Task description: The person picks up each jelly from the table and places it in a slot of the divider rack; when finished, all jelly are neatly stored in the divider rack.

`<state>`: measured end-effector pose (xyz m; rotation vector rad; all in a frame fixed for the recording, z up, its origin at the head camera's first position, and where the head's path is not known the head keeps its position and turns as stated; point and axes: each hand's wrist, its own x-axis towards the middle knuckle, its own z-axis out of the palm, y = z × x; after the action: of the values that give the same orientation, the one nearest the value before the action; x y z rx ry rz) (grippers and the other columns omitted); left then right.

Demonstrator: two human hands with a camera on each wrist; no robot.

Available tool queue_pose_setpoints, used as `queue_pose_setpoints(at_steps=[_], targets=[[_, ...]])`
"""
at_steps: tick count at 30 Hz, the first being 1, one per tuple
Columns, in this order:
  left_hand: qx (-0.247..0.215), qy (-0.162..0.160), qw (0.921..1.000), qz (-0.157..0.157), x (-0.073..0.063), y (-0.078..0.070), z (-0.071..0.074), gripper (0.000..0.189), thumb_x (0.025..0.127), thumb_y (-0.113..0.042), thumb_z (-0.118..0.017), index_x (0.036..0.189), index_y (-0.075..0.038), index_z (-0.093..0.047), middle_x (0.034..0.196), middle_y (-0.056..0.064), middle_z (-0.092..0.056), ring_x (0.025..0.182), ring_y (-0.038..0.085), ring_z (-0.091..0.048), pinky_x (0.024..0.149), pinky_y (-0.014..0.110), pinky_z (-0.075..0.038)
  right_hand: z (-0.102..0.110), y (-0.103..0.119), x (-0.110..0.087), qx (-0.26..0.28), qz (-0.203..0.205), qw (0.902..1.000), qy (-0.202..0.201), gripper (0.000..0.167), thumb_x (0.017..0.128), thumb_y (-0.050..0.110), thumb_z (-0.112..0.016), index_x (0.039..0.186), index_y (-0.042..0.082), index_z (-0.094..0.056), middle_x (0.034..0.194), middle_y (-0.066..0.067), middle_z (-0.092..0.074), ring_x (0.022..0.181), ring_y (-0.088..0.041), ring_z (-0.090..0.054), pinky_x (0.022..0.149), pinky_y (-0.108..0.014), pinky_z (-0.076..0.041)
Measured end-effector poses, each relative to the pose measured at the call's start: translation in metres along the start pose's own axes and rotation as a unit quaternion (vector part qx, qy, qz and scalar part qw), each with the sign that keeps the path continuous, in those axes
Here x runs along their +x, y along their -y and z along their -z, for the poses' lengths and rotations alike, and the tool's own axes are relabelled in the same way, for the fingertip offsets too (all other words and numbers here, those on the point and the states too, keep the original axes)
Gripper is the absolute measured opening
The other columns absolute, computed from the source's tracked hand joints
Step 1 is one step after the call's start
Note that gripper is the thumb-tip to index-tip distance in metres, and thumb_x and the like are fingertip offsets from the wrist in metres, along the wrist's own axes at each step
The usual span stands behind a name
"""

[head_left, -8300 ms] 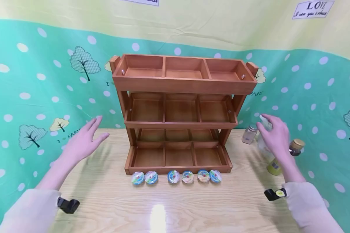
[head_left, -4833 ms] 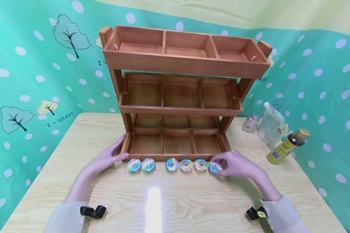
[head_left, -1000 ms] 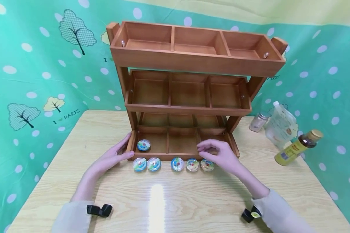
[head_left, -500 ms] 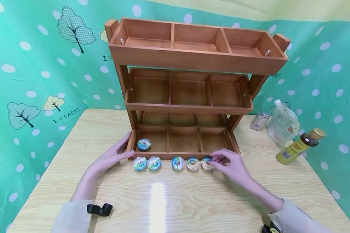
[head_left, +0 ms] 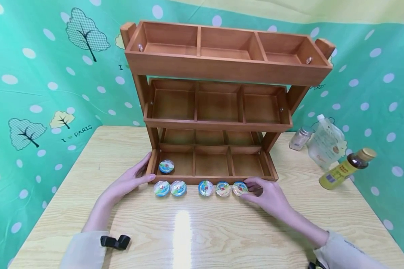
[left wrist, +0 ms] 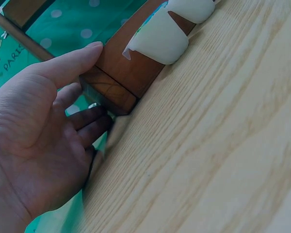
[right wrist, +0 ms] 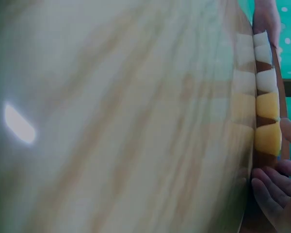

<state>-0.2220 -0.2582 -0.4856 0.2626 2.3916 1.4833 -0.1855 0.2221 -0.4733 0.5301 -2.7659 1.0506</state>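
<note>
A brown wooden rack point(head_left: 222, 183) has three tiers, each divided into compartments. One small foil-lidded jelly cup point(head_left: 166, 166) sits in the bottom tier's left compartment. Several more line the table along the rack's front, white cups point(right wrist: 267, 80) to the left and yellowish ones point(right wrist: 268, 138) to the right. My left hand point(head_left: 129, 181) rests against the rack's front left corner, thumb on the front board and extended fingers along the side. My right hand point(head_left: 269, 194) is spread at the rightmost jelly cup point(head_left: 239, 188), thumb and fingers around its right side with a gap beside it.
On the right stand a small silver-capped jar point(head_left: 301, 138), a clear spouted pouch point(head_left: 326, 145) and a tilted yellow-green bottle point(head_left: 343, 171). A green dotted cloth point(head_left: 64, 56) hangs behind the table point(head_left: 148, 231).
Both hands came down from the air to the rack. The right-end jelly cup moved into the bottom left compartment. My right hand then returned to the row's right end; the left stayed at the corner.
</note>
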Motion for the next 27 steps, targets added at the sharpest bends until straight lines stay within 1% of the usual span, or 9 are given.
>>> queue_pose_setpoints(at_steps=[3, 7, 10, 15, 19, 24, 27], targets=[[0.002, 0.0, 1.0, 0.001, 0.0, 0.0, 0.0, 0.085, 0.102, -0.041, -0.061, 0.164, -0.044, -0.003, 0.176, 0.0, -0.002, 0.162, 0.041, -0.002, 0.124, 0.072, -0.013, -0.003, 0.002, 0.001, -0.03, 0.006, 0.9995, -0.005, 0.045, 0.075, 0.036, -0.092, 0.112, 0.016, -0.077, 0.092, 0.005, -0.08, 0.081, -0.013, -0.076, 0.073, -0.026, -0.061], [0.006, 0.001, 1.0, 0.005, -0.001, -0.001, -0.001, 0.084, 0.102, -0.043, -0.061, 0.163, -0.048, -0.004, 0.176, 0.0, -0.002, 0.162, 0.042, -0.003, 0.123, 0.073, -0.014, -0.003, 0.006, 0.002, -0.053, 0.0, 0.9986, -0.002, 0.046, 0.074, 0.042, -0.091, 0.112, 0.021, -0.077, 0.089, 0.011, -0.079, 0.08, -0.007, -0.075, 0.073, -0.025, -0.058], [0.003, 0.001, 1.0, 0.004, -0.001, -0.001, -0.001, 0.084, 0.102, -0.042, -0.061, 0.163, -0.047, -0.004, 0.176, -0.001, -0.002, 0.162, 0.041, -0.002, 0.124, 0.072, -0.013, -0.004, 0.008, 0.003, -0.053, -0.005, 0.9986, 0.004, 0.047, 0.073, 0.043, -0.091, 0.113, 0.022, -0.077, 0.089, 0.011, -0.079, 0.08, -0.005, -0.074, 0.073, -0.024, -0.057], [0.002, 0.001, 1.0, 0.003, -0.001, -0.002, -0.001, 0.084, 0.102, -0.041, -0.061, 0.164, -0.044, -0.003, 0.176, -0.003, -0.001, 0.162, 0.04, -0.002, 0.124, 0.072, -0.012, -0.005, 0.009, 0.004, -0.044, -0.022, 0.9987, 0.013, 0.047, 0.073, 0.04, -0.093, 0.113, 0.022, -0.077, 0.088, 0.009, -0.078, 0.077, -0.004, -0.073, 0.071, -0.022, -0.057], [0.004, 0.0, 1.0, 0.003, -0.001, -0.002, -0.001, 0.085, 0.102, -0.042, -0.061, 0.164, -0.043, -0.003, 0.176, -0.002, -0.001, 0.162, 0.041, -0.002, 0.124, 0.073, -0.012, -0.004, 0.009, 0.004, -0.025, -0.042, 0.9985, 0.026, 0.045, 0.074, 0.038, -0.092, 0.113, 0.021, -0.077, 0.089, 0.006, -0.079, 0.077, -0.005, -0.073, 0.071, -0.022, -0.058], [0.005, -0.002, 1.0, 0.005, -0.002, -0.002, 0.0, 0.085, 0.102, -0.042, -0.061, 0.164, -0.044, -0.004, 0.176, 0.0, -0.002, 0.162, 0.041, -0.002, 0.124, 0.073, -0.013, 0.001, 0.01, 0.004, 0.038, -0.077, 0.9951, 0.049, 0.043, 0.077, 0.029, -0.091, 0.116, 0.019, -0.076, 0.097, -0.001, -0.08, 0.079, -0.006, -0.074, 0.072, -0.021, -0.061], [0.002, -0.002, 1.0, 0.001, -0.002, -0.002, 0.0, 0.084, 0.102, -0.04, -0.061, 0.165, -0.043, -0.004, 0.176, 0.001, -0.003, 0.162, 0.04, -0.003, 0.124, 0.072, -0.014, 0.008, 0.013, 0.005, 0.068, -0.084, 0.9925, 0.056, 0.044, 0.078, 0.025, -0.09, 0.118, 0.016, -0.075, 0.101, -0.004, -0.08, 0.081, -0.008, -0.075, 0.073, -0.021, -0.061]])
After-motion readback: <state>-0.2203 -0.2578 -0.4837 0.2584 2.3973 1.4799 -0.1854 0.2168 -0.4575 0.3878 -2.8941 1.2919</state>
